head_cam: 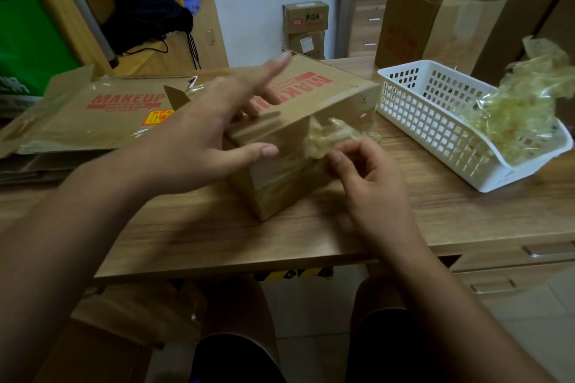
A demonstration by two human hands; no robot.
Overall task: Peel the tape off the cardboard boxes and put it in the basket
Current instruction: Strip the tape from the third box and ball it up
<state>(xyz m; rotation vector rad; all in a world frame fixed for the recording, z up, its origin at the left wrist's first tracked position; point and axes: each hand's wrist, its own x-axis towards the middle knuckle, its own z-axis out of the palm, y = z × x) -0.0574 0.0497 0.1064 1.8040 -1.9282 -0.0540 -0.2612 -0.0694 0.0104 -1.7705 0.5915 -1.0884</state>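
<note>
Fingers (338, 159) of the right hand (367, 186) pinch crumpled tape (329, 137) for peeling while the spread left hand (199, 137) steadies the cardboard box (311, 96).

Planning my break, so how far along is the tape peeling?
Done: a tape heap sits in the basket. In hand: the right hand pinches a wad at the box, the left hand spread open over it. Left: a tape band on the box's front, and the flat box beside it looks still taped.
</note>
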